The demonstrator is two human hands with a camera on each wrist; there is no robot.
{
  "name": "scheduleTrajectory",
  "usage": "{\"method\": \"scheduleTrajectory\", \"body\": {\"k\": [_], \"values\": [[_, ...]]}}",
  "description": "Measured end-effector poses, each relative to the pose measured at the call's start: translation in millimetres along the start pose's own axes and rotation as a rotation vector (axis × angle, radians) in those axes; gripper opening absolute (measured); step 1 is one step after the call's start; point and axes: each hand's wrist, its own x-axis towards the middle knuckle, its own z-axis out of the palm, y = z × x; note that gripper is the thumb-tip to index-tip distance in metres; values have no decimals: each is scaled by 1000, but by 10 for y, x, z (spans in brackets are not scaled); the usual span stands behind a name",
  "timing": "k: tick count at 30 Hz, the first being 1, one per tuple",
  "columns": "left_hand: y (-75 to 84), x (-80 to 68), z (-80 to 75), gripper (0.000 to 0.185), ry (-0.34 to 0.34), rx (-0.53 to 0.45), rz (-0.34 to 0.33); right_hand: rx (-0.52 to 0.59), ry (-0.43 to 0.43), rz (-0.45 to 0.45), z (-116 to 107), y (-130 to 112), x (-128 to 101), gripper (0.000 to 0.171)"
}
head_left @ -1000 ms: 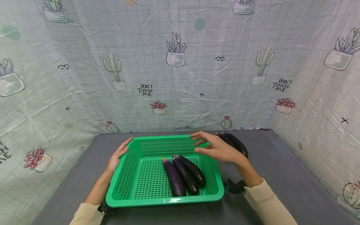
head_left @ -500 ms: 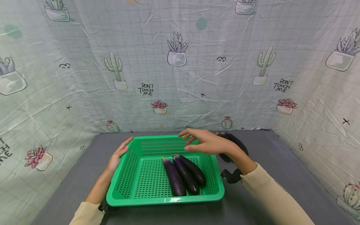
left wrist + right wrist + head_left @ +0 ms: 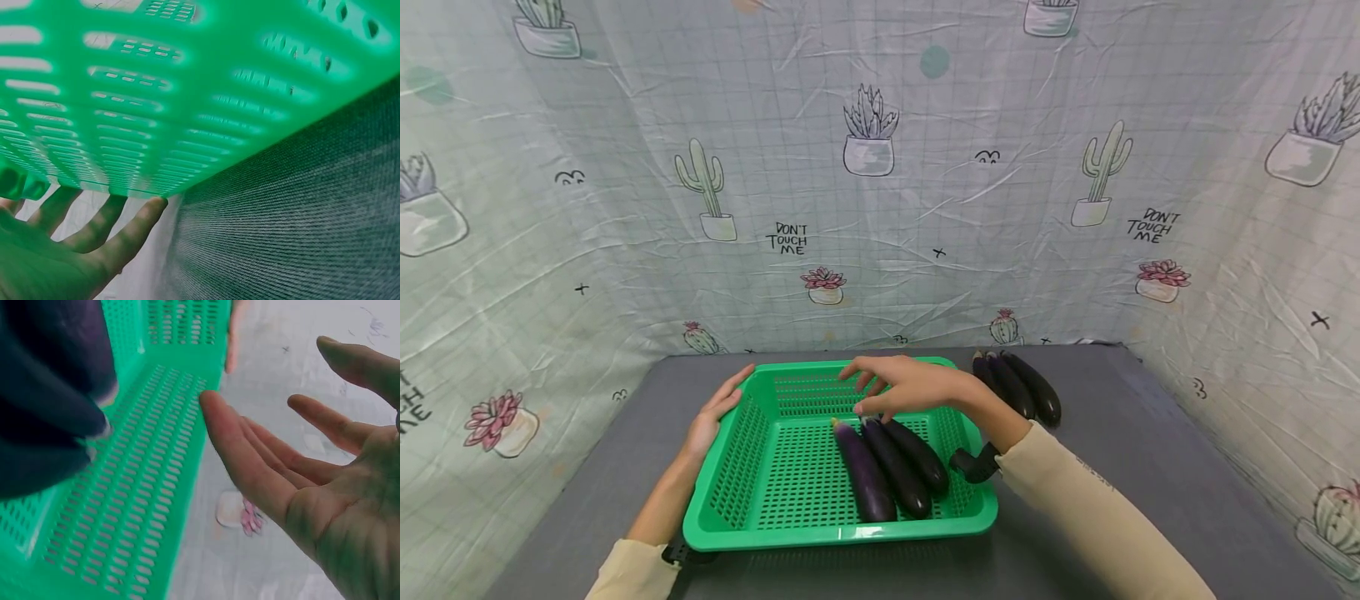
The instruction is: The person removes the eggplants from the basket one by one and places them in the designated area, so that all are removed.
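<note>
A green plastic basket (image 3: 737,542) with slotted walls holds three dark purple eggplants (image 3: 865,475), lying side by side right of its middle. My left hand (image 3: 706,427) rests along the basket's left side; in the left wrist view its outstretched fingers (image 3: 144,219) touch the slotted wall. Over the basket hovers my right hand (image 3: 917,385), fingers loosely bent and holding nothing, above the stem ends of the eggplants. The right wrist view has this hand (image 3: 350,519) spread apart from the basket wall, with the eggplants (image 3: 53,412) close to the camera at left.
Behind the basket's right side, more eggplants (image 3: 1036,392) lie together on the dark grey table (image 3: 1135,467). A cactus-print sheet (image 3: 925,208) hangs around the back and sides of the table. A dark wrist camera (image 3: 976,463) sits under my right wrist.
My right hand has moved left from the basket's right rim to above the eggplants' stem ends, uncovering the eggplants on the table. My left hand and the basket stay put.
</note>
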Motion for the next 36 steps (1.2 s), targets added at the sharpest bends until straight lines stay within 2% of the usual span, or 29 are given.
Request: {"method": "scheduleTrajectory", "body": {"k": [7, 14, 19, 24, 31, 36], "values": [[-3, 3, 7, 57, 52, 72, -41, 21, -71, 151, 202, 61, 243, 49], [8, 6, 29, 57, 55, 75, -42, 5, -133, 275, 360, 119, 355, 50], [24, 4, 34, 57, 72, 104, -47, -39, -143, 297, 405, 109, 386, 52], [25, 9, 26, 57, 72, 134, -35, -76, -192, 298, 451, 102, 416, 58], [17, 5, 16, 56, 41, 63, -5, -93, -244, 321, 506, 119, 449, 56], [7, -8, 14, 56, 45, 64, 11, -120, -286, 321, 549, 131, 456, 52]]}}
